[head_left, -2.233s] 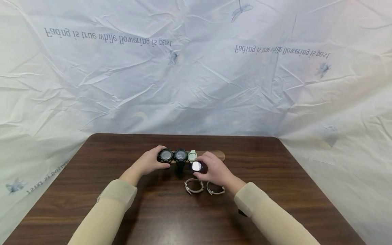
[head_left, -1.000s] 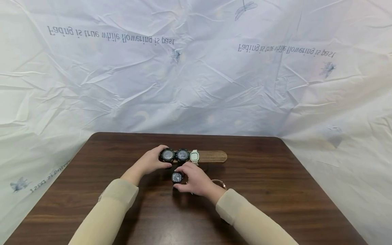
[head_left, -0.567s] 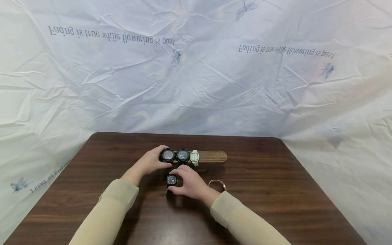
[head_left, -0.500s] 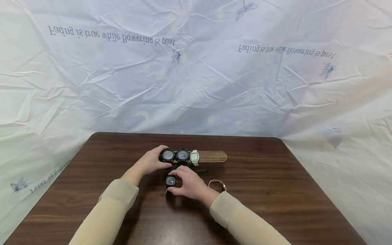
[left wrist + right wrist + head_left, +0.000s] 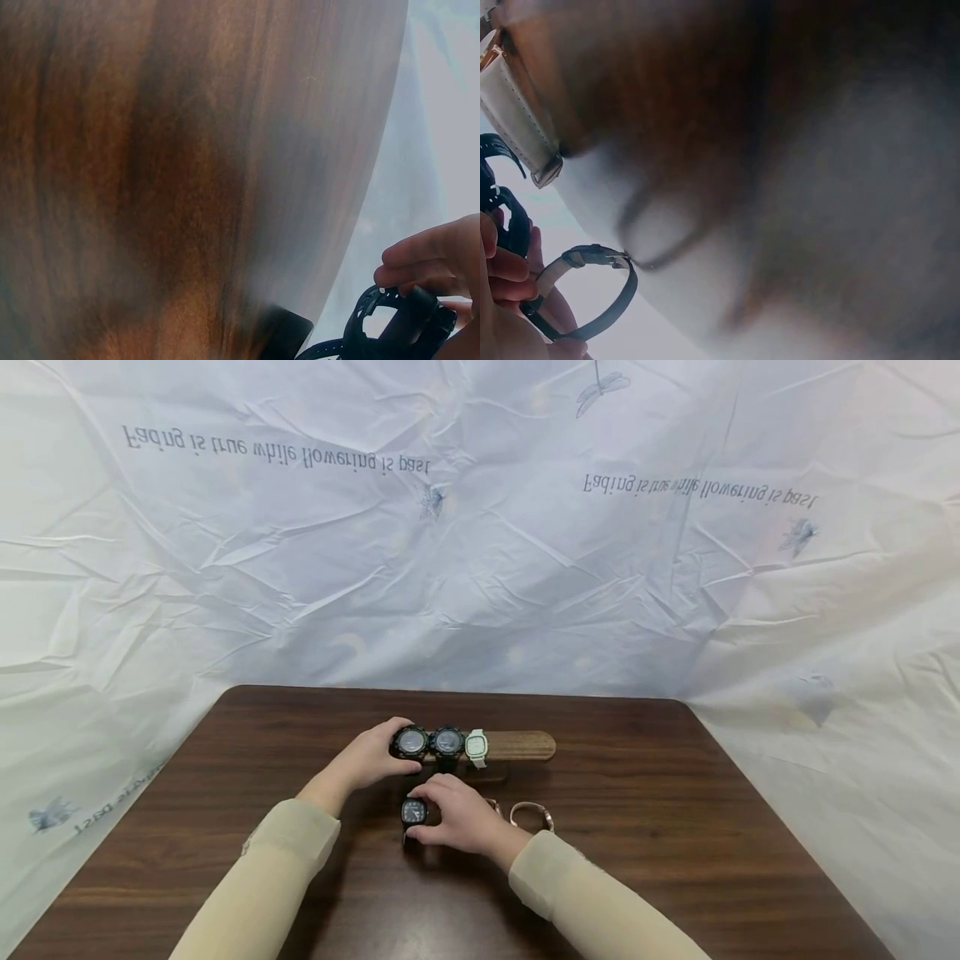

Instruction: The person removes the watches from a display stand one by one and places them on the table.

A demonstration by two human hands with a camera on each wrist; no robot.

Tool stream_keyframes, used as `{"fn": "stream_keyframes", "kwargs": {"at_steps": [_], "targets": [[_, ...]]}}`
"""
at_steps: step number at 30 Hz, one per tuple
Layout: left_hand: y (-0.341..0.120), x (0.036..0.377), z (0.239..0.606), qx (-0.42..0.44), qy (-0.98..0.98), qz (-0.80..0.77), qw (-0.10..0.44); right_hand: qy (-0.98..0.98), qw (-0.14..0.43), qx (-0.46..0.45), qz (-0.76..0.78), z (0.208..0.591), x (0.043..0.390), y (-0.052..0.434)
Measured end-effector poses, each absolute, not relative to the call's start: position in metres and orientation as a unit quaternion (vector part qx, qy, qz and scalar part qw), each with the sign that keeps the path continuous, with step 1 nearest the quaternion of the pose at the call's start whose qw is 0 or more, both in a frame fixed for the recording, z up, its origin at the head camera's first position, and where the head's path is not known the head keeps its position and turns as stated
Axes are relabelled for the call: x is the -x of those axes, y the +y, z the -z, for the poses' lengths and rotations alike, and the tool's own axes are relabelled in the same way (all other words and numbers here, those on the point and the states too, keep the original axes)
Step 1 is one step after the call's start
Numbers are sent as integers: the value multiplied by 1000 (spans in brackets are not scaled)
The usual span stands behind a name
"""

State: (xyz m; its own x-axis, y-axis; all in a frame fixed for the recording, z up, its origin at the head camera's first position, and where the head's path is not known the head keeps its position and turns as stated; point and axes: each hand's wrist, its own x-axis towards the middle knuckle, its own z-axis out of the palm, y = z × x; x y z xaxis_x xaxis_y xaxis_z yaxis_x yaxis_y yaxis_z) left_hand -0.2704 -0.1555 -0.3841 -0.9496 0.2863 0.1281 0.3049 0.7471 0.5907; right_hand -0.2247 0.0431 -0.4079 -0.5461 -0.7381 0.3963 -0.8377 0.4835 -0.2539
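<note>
Right grip (image 5: 457, 817) pinches black watch (image 5: 413, 812) | left grip (image 5: 371, 758) holds end watch (image 5: 408, 742) | bracelet (image 5: 531, 815) beside

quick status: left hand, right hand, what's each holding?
Left hand: grips the round black watch at the left end of the wooden watch stand.
Right hand: pinches a small black square-faced watch over the dark wooden table.

left hand (image 5: 369, 758): fingers curled, gripping | right hand (image 5: 456, 814): fingers pinching
</note>
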Motion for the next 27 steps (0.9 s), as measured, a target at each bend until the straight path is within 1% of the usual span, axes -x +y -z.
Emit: {"fn": "stream_keyframes", "kwargs": {"at_steps": [4, 9, 19, 27], "targets": [[-156, 270, 383, 157, -935, 317, 17, -855, 123, -454, -217, 409, 225, 41], [-156, 269, 383, 156, -935, 319, 14, -860, 115, -447, -216, 409, 224, 41], [-154, 270, 383, 161, -935, 315, 14, -883, 98, -417, -191, 409, 226, 61], [-154, 270, 383, 155, -935, 320, 9, -893, 88, -417, -145, 409, 227, 66]]}}
